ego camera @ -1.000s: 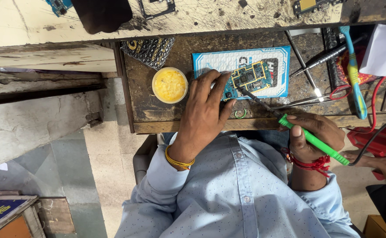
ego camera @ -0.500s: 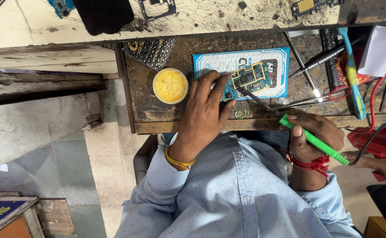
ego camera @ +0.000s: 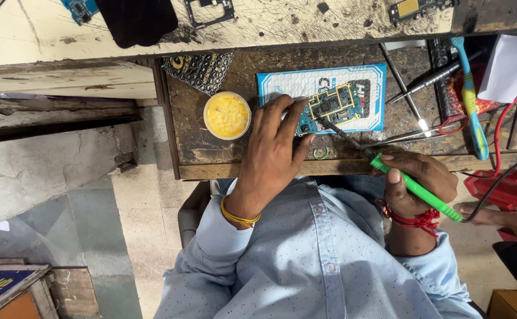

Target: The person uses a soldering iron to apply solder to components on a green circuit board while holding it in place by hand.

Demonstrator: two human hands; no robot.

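On the worn wooden bench [ego camera: 211, 155], below a scratched pale shelf [ego camera: 306, 26], a blue-and-white work mat [ego camera: 282, 82] is lying flat, and a blue circuit board [ego camera: 333, 106] with yellow edging is resting on its middle. Left hand [ego camera: 276, 147]: lying palm down with fingers spread, its fingertips pressing on the left end of the circuit board and pinning it to the mat; a yellow band is circling the wrist. Right hand [ego camera: 418, 183]: closing around the green handle of a soldering iron [ego camera: 415, 189] in a pen-like hold, with red thread wound at the wrist; the iron's dark metal shaft is slanting up and to the left, its tip meeting the lower middle of the board. Round tub of yellow paste [ego camera: 227, 115]: sitting open just left of the mat, near the left hand but apart from it. Small green ring [ego camera: 320, 153]: lying on the bench just beside the left thumb. Metal tweezers and probes [ego camera: 418, 88]: lying crossed to the right of the mat. Blue toothbrush [ego camera: 470, 94]: lying lengthwise further right, beside a red wire [ego camera: 497, 142]. Black patterned pouch [ego camera: 202, 71]: resting at the bench's back left corner. Black cord: trailing from the rear of the iron's handle toward the right edge. Light blue shirt [ego camera: 317, 260]: filling the lower frame.
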